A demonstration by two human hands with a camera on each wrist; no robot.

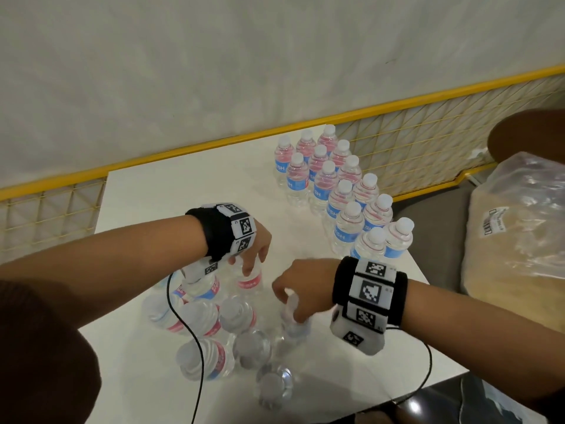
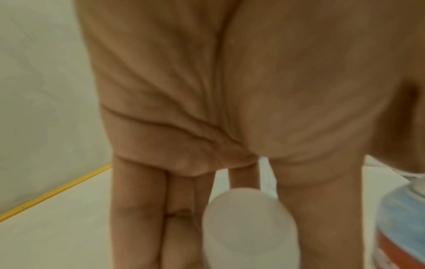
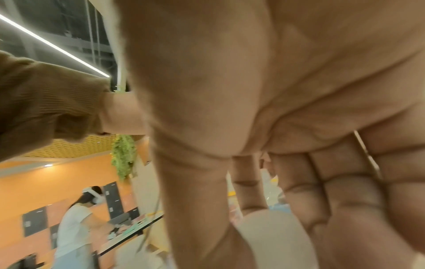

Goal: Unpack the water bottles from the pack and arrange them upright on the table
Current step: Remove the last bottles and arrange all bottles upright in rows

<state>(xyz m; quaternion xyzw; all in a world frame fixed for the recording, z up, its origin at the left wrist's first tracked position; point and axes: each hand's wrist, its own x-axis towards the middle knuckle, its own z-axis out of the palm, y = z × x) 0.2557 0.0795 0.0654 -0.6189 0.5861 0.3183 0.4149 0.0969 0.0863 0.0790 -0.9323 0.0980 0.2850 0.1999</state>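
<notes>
Clear plastic water bottles (image 1: pixel 211 319) cluster on the near white surface (image 1: pixel 171 194). Left hand (image 1: pixel 253 246) fingers clasp one bottle's cap (image 2: pixel 248 216); right hand (image 1: pixel 301 293) grasps another cap (image 3: pixel 273 234), likely for lifting both toward the upright rows (image 1: pixel 345 191) farther back.

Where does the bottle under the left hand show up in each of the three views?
Head: the bottle stands left of centre, gripped from above by the left hand.
Left wrist: its white cap sits bottom centre between fingers and thumb.
Right wrist: not in it.
Shared landmark: the yellow rail.
</notes>
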